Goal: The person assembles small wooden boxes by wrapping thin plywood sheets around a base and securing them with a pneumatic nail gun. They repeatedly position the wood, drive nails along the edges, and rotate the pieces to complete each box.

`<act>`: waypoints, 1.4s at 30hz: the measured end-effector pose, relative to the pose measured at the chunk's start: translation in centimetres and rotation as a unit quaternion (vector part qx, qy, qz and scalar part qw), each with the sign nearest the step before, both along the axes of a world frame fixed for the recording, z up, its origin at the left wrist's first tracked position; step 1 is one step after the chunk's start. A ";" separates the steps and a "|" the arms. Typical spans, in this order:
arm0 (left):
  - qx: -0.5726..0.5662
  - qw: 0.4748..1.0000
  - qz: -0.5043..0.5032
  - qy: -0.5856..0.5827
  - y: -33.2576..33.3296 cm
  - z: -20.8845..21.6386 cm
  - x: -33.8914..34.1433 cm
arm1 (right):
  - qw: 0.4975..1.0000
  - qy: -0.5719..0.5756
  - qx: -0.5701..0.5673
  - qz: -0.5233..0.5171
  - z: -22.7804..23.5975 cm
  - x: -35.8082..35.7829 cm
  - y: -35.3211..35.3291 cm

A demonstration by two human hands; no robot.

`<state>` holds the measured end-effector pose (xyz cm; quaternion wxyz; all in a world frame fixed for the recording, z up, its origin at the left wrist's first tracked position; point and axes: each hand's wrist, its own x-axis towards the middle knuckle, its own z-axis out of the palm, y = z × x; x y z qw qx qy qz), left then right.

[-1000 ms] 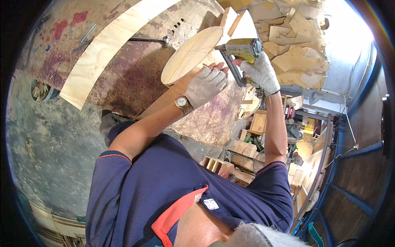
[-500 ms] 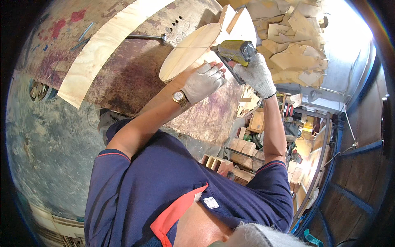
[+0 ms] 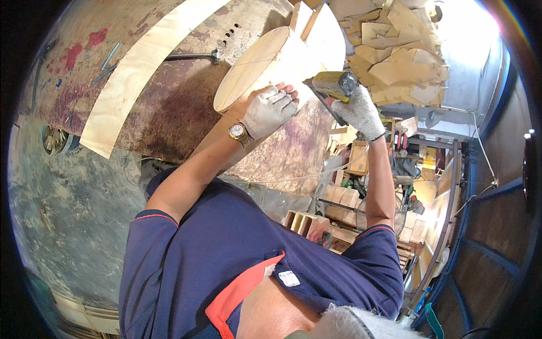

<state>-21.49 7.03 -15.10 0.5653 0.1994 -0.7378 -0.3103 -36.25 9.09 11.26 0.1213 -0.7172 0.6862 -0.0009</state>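
A pale wooden form with an oval face (image 3: 254, 65) and a curved side stands on the worn workbench (image 3: 169, 121). My left hand (image 3: 270, 113), in a white knit glove with bare fingertips, is closed at the form's near edge, its fingers curled against the wood. In my right hand (image 3: 361, 113), also gloved, is a yellow and black nail gun (image 3: 334, 85), gripped by its handle. The gun's nose points left toward the form, with a small gap visible between them. My left palm and the form's underside are hidden.
A long curved plywood strip (image 3: 132, 79) lies left on the bench, near a metal rod (image 3: 192, 56). Behind the form are wooden bars (image 3: 307, 22). Thin wooden offcuts (image 3: 401, 62) pile up at far right. Wood blocks (image 3: 341, 203) and a thin hose (image 3: 302, 179) sit at the near right.
My right hand has drawn the nail gun slightly right and nearer to me, away from the form's edge. My left hand stays at the form. The whole view has shifted a little.
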 end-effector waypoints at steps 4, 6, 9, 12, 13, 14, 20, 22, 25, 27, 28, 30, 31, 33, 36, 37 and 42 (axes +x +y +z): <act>0.162 0.965 -0.154 0.138 -0.1 -1.6 -1.2 | 0.996 -0.078 -0.045 0.002 -0.7 -1.1 1.6; 0.131 0.977 -0.137 0.095 0.0 -1.6 -0.3 | 0.993 -0.102 -0.058 -0.028 -1.0 -1.9 2.5; -0.022 0.996 -0.011 -0.081 0.4 -0.2 2.5 | 0.985 -0.132 -0.086 -0.076 -2.1 -3.8 5.1; -0.140 0.963 0.041 -0.227 0.6 1.8 6.0 | 0.914 -0.301 -0.120 -0.245 -6.8 -6.0 8.4; -0.117 0.971 0.018 -0.209 1.0 2.5 7.2 | 0.906 -0.272 -0.115 -0.303 -9.8 -6.6 9.0; -0.093 0.978 -0.010 -0.184 1.3 3.2 8.3 | 0.896 -0.264 -0.110 -0.341 -13.0 -7.0 9.6; -0.031 0.987 -0.026 -0.154 2.3 4.3 15.1 | 0.910 -0.020 -0.129 -0.395 -30.3 -4.3 14.2; 0.009 0.989 0.094 -0.114 3.1 3.3 16.8 | 0.911 -0.049 -0.070 -0.403 -32.7 -2.5 15.1; 0.065 0.973 0.130 -0.180 3.7 1.1 18.6 | 0.928 -0.103 -0.160 -0.322 -34.2 1.4 15.7; 0.302 0.936 -0.053 -0.175 4.6 -0.5 20.5 | 0.899 -0.212 -0.211 -0.318 -34.5 4.2 14.9; 0.293 0.942 -0.067 -0.149 5.3 -1.3 20.6 | 0.826 -0.440 -0.116 -0.333 -34.1 5.2 15.4; 0.334 0.918 -0.075 -0.198 6.6 -2.2 21.5 | 0.653 -0.653 -0.118 -0.365 -34.3 9.5 14.8; 0.317 0.934 -0.086 -0.142 7.1 -2.3 21.4 | 0.671 -0.656 -0.133 -0.318 -33.9 11.2 14.9; 0.303 0.946 -0.092 -0.074 8.1 -1.4 20.7 | 0.694 -0.639 -0.160 -0.291 -32.1 12.5 15.5; 0.292 0.945 -0.006 -0.145 9.5 2.5 19.6 | 0.662 -0.648 -0.157 -0.342 -28.0 13.3 17.0; 0.266 0.940 0.066 -0.201 9.6 4.3 19.2 | 0.635 -0.657 -0.124 -0.388 -26.4 13.0 17.3; 0.119 0.936 0.175 -0.282 6.1 11.2 17.3 | 0.769 -0.536 -0.169 -0.305 -19.2 12.6 16.3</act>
